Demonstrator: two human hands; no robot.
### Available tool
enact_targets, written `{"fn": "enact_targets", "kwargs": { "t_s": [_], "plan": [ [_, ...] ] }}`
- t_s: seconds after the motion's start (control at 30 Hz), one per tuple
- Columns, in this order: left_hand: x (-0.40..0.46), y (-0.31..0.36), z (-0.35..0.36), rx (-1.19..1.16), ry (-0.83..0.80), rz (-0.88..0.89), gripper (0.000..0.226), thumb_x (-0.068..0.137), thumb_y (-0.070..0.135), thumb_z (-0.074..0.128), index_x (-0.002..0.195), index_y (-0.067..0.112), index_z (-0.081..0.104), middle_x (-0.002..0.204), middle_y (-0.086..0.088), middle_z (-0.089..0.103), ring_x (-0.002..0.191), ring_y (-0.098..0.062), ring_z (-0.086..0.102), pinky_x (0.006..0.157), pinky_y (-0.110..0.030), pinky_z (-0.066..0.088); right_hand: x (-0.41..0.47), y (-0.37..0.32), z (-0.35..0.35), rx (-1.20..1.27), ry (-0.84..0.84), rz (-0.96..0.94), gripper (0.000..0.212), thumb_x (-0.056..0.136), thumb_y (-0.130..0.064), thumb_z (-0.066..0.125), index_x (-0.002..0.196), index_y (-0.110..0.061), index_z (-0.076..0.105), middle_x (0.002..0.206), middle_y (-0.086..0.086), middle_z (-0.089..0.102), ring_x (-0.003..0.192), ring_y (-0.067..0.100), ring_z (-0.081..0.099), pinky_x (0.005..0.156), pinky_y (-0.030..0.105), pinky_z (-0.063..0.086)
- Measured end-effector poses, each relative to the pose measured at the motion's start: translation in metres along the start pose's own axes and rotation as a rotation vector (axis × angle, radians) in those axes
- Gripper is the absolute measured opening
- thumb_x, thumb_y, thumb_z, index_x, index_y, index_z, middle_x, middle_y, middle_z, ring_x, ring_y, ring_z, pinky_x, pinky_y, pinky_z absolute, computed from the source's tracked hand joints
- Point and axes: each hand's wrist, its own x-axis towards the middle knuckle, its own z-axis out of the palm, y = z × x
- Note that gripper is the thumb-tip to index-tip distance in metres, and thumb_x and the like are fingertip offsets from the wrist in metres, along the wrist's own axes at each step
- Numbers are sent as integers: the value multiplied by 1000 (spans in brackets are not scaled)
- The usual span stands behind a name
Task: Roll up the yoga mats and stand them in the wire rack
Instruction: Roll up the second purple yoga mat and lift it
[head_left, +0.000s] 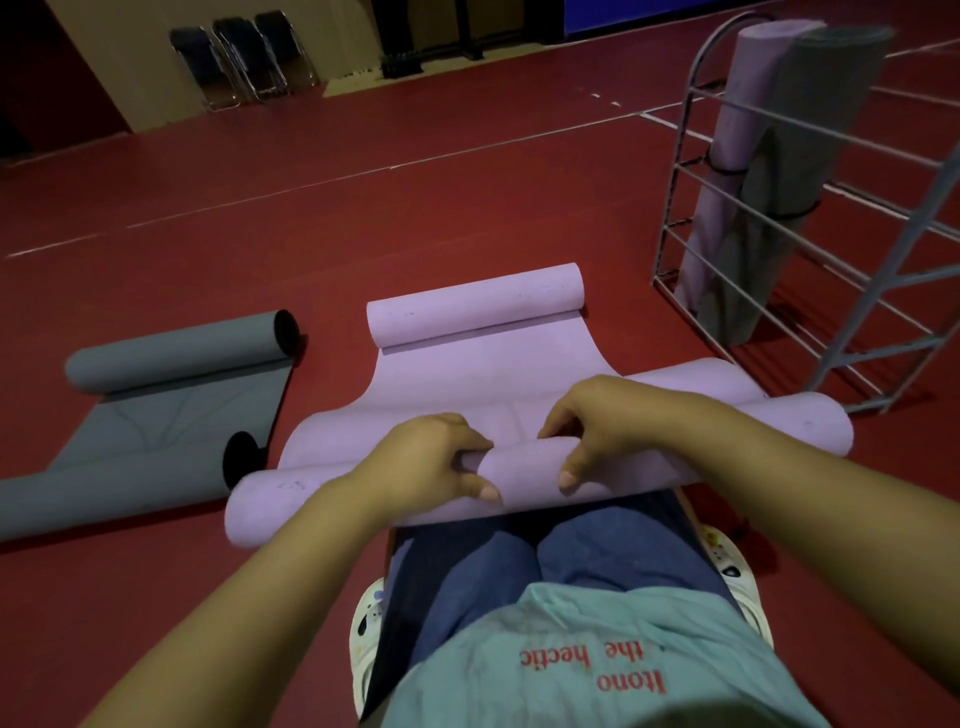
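Observation:
A purple yoga mat (483, 374) lies on the red floor in front of my knees, its far end curled into a roll and its near end rolled under my hands. My left hand (431, 457) and my right hand (597, 426) both grip the near roll at its middle, fingers curled over the top and thumbs on the near side. A grey yoga mat (171, 410) lies to the left, curled at both ends. The wire rack (831, 218) stands at the right and holds a rolled purple mat (727, 171) and a rolled grey mat (795, 171) upright.
Folded chairs (244, 62) lean against the far wall at the back left. White lines cross the red floor (363, 218) between the mats and the wall. My knees and white shoes are just below the near roll.

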Motion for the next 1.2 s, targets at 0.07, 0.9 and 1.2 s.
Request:
{"fn": "enact_targets", "kwargs": {
  "t_s": [0.07,0.9,1.2],
  "plan": [
    [7,0,-6,6,-67,-1,51,75,50,72,120,26,65,105,3,63,98,-17,57,85,-31,46,-4,1,2,5,34,-5,59,67,-40,82,121,-26,65,118,-8,66,101,11,60,90,25,46],
    [8,-8,4,92,37,35,76,67,45,80,133,19,53,121,-4,54,112,-21,50,94,-28,40,23,20,-12,173,-22,43,44,72,-29,81,114,-24,70,108,-12,70,93,3,63,85,20,45],
    [42,-8,-24,44,-188,-57,59,75,42,75,127,20,60,120,2,64,103,-17,58,83,-23,41,11,15,-12,111,187,20,44,78,-31,75,121,-25,66,123,-11,64,107,3,58,81,12,35]
  ]
}}
